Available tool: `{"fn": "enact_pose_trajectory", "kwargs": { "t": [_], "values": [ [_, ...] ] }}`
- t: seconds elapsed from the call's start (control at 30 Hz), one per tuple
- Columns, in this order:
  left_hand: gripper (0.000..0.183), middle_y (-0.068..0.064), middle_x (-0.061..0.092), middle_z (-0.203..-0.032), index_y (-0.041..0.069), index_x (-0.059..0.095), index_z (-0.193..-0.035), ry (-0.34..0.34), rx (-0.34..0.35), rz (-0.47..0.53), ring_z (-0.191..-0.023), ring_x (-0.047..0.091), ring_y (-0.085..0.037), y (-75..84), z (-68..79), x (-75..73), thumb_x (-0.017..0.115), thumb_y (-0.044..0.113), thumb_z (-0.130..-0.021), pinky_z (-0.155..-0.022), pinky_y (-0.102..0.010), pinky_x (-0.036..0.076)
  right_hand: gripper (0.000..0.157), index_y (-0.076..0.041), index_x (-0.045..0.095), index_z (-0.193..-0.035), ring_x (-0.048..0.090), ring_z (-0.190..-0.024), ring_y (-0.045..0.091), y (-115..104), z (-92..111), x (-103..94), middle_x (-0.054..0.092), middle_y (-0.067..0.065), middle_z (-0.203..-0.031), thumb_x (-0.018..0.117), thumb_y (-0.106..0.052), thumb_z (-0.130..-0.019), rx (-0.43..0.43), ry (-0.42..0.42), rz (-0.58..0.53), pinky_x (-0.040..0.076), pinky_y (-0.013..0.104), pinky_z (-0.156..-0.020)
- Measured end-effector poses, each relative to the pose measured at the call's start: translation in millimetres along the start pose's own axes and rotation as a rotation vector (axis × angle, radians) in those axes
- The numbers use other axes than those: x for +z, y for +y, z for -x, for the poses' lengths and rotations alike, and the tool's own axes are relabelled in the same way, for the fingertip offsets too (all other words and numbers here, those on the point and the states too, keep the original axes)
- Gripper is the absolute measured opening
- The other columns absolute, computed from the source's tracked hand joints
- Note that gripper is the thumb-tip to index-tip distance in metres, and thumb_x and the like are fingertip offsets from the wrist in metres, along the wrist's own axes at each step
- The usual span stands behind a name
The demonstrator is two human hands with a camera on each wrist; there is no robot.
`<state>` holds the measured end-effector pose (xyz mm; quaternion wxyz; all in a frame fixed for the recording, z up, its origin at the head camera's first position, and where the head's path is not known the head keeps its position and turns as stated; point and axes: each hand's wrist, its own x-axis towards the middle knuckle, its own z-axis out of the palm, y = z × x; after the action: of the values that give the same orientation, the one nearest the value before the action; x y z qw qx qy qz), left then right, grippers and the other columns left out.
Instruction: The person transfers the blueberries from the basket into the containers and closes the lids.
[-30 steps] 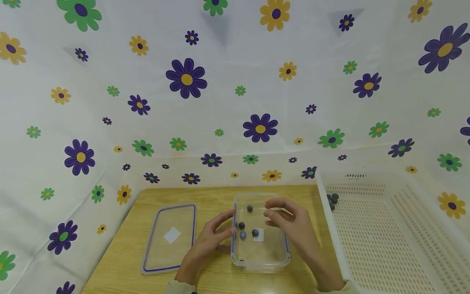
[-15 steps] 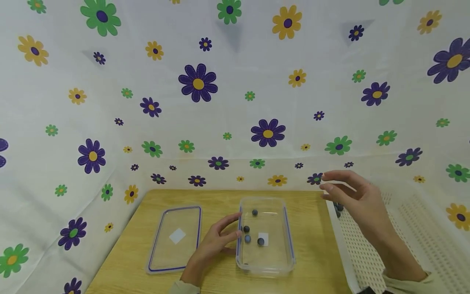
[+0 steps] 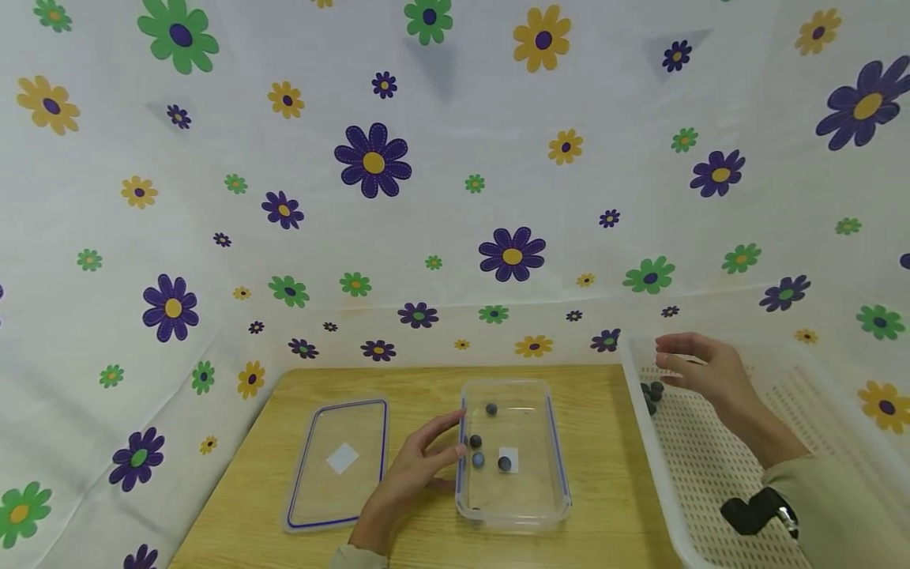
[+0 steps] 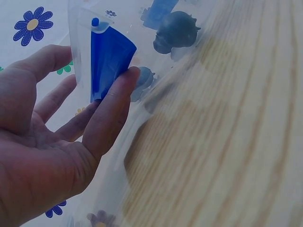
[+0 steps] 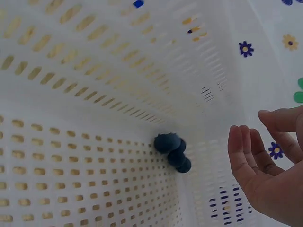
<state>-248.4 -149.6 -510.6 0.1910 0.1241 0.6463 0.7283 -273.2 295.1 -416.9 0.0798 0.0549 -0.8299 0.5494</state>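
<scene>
My left hand rests its fingers against the left side of a clear plastic food container. In the left wrist view a blue clip on that side lies under one fingertip, other fingers spread along the wall. Several blueberries lie scattered inside the container. Over the far left part of a white perforated basket, my right hand hovers with loosely bent fingers and nothing between them. Beneath it, in the basket's far corner, several blueberries sit bunched together.
A clear lid with a blue seal lies flat on the wooden table, left of the container. White flowered cloth walls the table at the back and sides. The basket stands along the right edge.
My right hand has moved right, from over the container to over the basket's far left corner, and lowered a little. My left hand has stayed at the container's side.
</scene>
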Motion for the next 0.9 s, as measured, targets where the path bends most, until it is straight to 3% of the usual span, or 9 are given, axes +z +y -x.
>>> {"fn": "enact_pose_trajectory", "kwargs": {
  "t": [0.07, 0.17, 0.27, 0.43, 0.6, 0.9],
  "values": [
    [0.065, -0.016, 0.026, -0.166, 0.011, 0.04, -0.158, 0.005, 0.002, -0.001, -0.127, 0.058, -0.04, -0.3, 0.5, -0.9, 0.069, 0.016, -0.101, -0.083, -0.055, 0.06, 0.048, 0.013, 0.049, -0.139, 0.066, -0.094, 0.004, 11, -3, 1.3, 0.058, 0.029, -0.13, 0.062, -0.016, -0.104, 0.059, -0.024, 0.017, 0.062, 0.028, -0.081],
    [0.065, -0.016, 0.027, -0.165, 0.011, 0.04, -0.158, 0.011, -0.001, -0.005, -0.126, 0.06, -0.04, -0.4, 1.1, -1.8, 0.069, 0.016, -0.1, -0.083, -0.055, 0.061, 0.049, 0.014, 0.047, -0.141, 0.068, -0.099, 0.015, 26, -5, 3.2, 0.053, 0.037, -0.136, 0.061, -0.015, -0.104, 0.13, -0.067, 0.02, 0.063, 0.034, -0.083],
    [0.065, -0.015, 0.029, -0.165, 0.011, 0.04, -0.158, 0.014, -0.003, -0.006, -0.125, 0.06, -0.04, -0.5, 1.0, -1.5, 0.07, 0.016, -0.1, -0.082, -0.054, 0.061, 0.049, 0.017, 0.046, -0.14, 0.068, -0.101, 0.025, 36, -5, 2.9, 0.056, 0.036, -0.132, 0.062, -0.013, -0.104, 0.193, -0.119, 0.006, 0.063, 0.04, -0.084],
    [0.064, -0.016, 0.029, -0.165, 0.011, 0.041, -0.157, 0.02, -0.005, -0.007, -0.127, 0.059, -0.04, -0.6, 1.3, -0.2, 0.07, 0.016, -0.1, -0.081, -0.055, 0.061, 0.048, 0.02, 0.047, -0.136, 0.069, -0.096, 0.021, 49, 0, 0.9, 0.065, 0.026, -0.12, 0.064, -0.008, -0.101, 0.278, -0.194, -0.036, 0.063, 0.041, -0.084],
    [0.064, -0.015, 0.029, -0.165, 0.011, 0.042, -0.157, 0.023, -0.009, -0.009, -0.126, 0.059, -0.039, -0.4, 1.0, 0.6, 0.07, 0.016, -0.1, -0.082, -0.055, 0.061, 0.045, 0.022, 0.048, -0.132, 0.068, -0.095, 0.021, 52, 4, 2.9, 0.065, 0.028, -0.118, 0.065, -0.001, -0.098, 0.326, -0.211, -0.045, 0.064, 0.044, -0.081],
    [0.065, -0.015, 0.029, -0.165, 0.012, 0.042, -0.157, 0.023, -0.007, -0.011, -0.126, 0.059, -0.038, 1.1, 0.7, 1.0, 0.07, 0.018, -0.1, -0.081, -0.055, 0.061, 0.04, 0.021, 0.052, -0.127, 0.07, -0.089, 0.022, 51, 3, 13.2, 0.058, 0.04, -0.122, 0.068, 0.004, -0.095, 0.358, -0.159, 0.034, 0.064, 0.039, -0.075]
  ]
}}
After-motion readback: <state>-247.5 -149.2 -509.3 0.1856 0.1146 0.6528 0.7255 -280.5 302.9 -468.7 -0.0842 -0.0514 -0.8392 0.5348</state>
